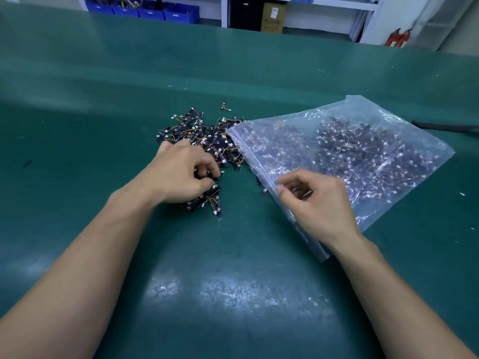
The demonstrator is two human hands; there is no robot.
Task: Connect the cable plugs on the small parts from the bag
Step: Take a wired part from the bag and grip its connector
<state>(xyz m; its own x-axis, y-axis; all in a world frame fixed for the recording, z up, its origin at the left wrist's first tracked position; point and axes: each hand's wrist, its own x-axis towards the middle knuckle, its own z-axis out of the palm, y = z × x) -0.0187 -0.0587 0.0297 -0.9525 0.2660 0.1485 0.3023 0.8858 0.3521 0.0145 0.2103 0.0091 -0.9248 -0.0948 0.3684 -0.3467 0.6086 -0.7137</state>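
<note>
The small parts (204,136) lie in a loose, tangled heap near the middle of the table, spilling from the mouth of the bag (252,161) just to their right. Each is a thin black strip with short orange and yellow wires ending in tiny white plugs. A few more lie apart from the heap, nearer the person, under the left hand. The bag is clear, crinkled plastic with a zip edge, lying flat, and many more of the same parts show through it, thickest toward its far end.

The table (233,294) is covered in a smooth green mat, scuffed pale and shiny at the near side. A dark flat strip (445,125) lies past the bag at the right edge. Behind the table stand blue bins (150,11), a cardboard box (273,18) and red fire extinguishers (398,37).

The left hand (181,174) lies knuckles up over the near side of the heap, its fingers curled in and gripping several small parts. The right hand (318,203) hangs over the bag's near zip edge, fingers loosely bent, thumb and forefinger close together; whether they pinch the plastic I cannot tell.
</note>
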